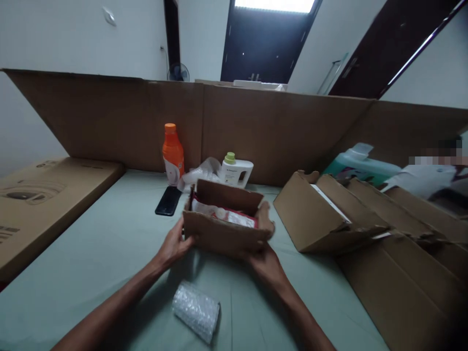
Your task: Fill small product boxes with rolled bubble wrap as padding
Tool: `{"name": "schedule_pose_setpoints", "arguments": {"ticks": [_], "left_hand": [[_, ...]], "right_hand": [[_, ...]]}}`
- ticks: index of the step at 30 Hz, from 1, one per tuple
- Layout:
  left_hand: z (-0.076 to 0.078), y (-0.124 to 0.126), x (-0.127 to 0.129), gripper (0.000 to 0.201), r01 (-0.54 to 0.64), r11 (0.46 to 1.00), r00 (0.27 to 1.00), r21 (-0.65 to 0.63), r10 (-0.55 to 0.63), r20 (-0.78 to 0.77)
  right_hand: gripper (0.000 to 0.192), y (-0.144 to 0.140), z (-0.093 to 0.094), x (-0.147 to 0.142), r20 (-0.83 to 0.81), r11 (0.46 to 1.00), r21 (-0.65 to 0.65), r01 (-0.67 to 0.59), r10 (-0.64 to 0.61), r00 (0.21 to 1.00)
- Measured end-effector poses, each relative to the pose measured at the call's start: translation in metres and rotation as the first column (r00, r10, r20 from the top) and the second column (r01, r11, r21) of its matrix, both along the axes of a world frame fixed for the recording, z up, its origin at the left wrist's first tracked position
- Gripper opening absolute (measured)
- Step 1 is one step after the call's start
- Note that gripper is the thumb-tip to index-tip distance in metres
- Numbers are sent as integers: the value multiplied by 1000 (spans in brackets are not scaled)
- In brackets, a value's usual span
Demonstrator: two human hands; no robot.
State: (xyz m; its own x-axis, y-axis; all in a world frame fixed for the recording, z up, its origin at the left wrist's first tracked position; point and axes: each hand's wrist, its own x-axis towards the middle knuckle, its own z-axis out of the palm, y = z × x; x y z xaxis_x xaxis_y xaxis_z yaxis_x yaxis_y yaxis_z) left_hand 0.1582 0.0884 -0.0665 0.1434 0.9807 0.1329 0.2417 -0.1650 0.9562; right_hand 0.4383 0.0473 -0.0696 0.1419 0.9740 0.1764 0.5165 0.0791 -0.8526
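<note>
An open cardboard box is held between my two hands over the middle of the table, its open top tilted toward me. Inside it lies a red and white packet. My left hand grips the box's left side, thumb on the front wall. At the lower right corner, my right hand is closed on the box, its fingertips partly hidden and blurred. Nearer to me, a bubble-wrapped bundle lies on the table.
Behind the box stand an orange bottle, a white jug and clear plastic wrap; a black phone lies nearby. Several cardboard boxes and a teal container fill the right. A large flat carton is left. Cardboard panels wall the back.
</note>
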Motion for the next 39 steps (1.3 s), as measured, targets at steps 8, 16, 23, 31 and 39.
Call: {"name": "schedule_pose_setpoints", "arguments": {"ticks": [8,16,23,31,39], "left_hand": [[-35,36,-24,63,-237,971,969,36,239,-55],[-48,47,-20,49,-278,960,947,36,280,-158],[-36,44,-16,48,-272,961,941,43,275,-197],[-30,53,-8,49,-273,961,942,52,278,-188],[-31,-58,-50,52,-131,991,954,-9,123,-274]], "right_hand": [[52,56,-34,-43,-117,998,35,-51,55,992],[42,77,-47,-31,-81,999,-16,-48,46,996],[31,90,-53,-22,-18,999,-30,-38,37,999],[38,102,-41,-24,-11,998,5,-69,69,998],[50,-11,-27,-17,11,981,-78,-180,182,983]]}}
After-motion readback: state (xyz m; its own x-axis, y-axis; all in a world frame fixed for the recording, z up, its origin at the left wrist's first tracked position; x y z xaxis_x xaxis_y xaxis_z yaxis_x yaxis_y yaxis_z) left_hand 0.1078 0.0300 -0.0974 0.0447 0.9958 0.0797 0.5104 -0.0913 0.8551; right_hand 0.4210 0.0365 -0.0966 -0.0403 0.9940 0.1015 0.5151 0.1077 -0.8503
